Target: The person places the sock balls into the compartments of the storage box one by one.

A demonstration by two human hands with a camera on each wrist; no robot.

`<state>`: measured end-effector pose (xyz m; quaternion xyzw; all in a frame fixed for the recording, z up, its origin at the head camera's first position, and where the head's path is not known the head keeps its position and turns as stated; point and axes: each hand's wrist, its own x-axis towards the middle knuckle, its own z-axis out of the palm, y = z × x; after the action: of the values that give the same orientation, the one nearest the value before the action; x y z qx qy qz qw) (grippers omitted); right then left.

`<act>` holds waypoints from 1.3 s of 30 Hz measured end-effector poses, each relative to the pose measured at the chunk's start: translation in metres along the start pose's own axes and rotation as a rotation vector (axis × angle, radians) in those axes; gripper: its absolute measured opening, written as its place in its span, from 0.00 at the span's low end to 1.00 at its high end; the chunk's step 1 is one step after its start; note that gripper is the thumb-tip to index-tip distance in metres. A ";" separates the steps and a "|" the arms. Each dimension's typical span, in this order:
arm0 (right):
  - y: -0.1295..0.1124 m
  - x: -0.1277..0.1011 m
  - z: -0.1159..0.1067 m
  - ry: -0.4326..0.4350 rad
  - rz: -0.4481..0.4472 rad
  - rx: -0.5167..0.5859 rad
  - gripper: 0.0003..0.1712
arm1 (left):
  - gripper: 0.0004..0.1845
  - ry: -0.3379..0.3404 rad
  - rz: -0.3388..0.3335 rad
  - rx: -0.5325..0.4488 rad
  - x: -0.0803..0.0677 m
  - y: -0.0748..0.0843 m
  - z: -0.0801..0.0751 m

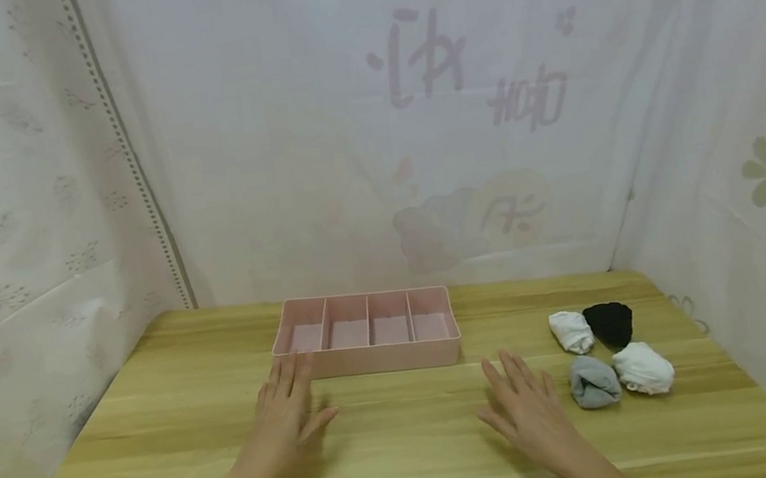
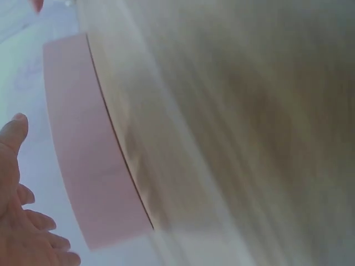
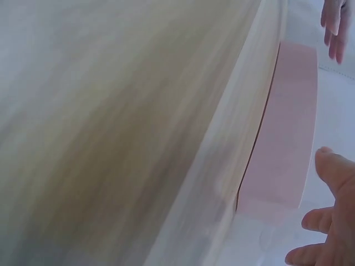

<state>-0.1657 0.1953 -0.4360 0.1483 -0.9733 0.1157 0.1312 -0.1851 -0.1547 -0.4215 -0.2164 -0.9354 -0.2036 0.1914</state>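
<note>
Just below centre of the head view, the left hand (image 1: 288,411) and right hand (image 1: 525,405) hover flat over the wooden table (image 1: 404,455), fingers straight and spread, holding nothing. Directly above them sits the pink divided tray (image 1: 368,332), its near-left corner close to the left fingertips. Four rolled socks (image 1: 611,353) cluster at the right.

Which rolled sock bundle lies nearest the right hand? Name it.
The grey rolled sock bundle, front-left of the four, lies closest to the right hand.
</note>
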 end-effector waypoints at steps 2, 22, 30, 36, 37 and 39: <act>0.008 -0.003 -0.004 0.026 -0.016 -0.013 0.39 | 0.47 0.035 0.008 -0.053 0.003 -0.010 -0.005; 0.106 -0.021 -0.034 0.036 0.048 -0.162 0.52 | 0.59 -0.229 -0.187 -0.414 0.057 -0.097 -0.030; 0.110 -0.017 -0.024 0.030 0.014 -0.131 0.47 | 0.61 -0.303 -0.091 -0.431 0.074 -0.110 -0.027; 0.113 -0.014 -0.022 0.037 -0.008 -0.151 0.44 | 0.60 -0.356 -0.093 -0.470 0.083 -0.109 -0.023; 0.113 -0.014 -0.021 0.035 -0.010 -0.153 0.42 | 0.59 -0.364 -0.097 -0.472 0.084 -0.109 -0.022; 0.114 -0.014 -0.021 0.039 -0.015 -0.156 0.39 | 0.59 -0.379 -0.105 -0.481 0.086 -0.109 -0.019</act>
<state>-0.1850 0.3102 -0.4419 0.1427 -0.9755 0.0415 0.1619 -0.3040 -0.2255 -0.4000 -0.2412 -0.8893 -0.3847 -0.0540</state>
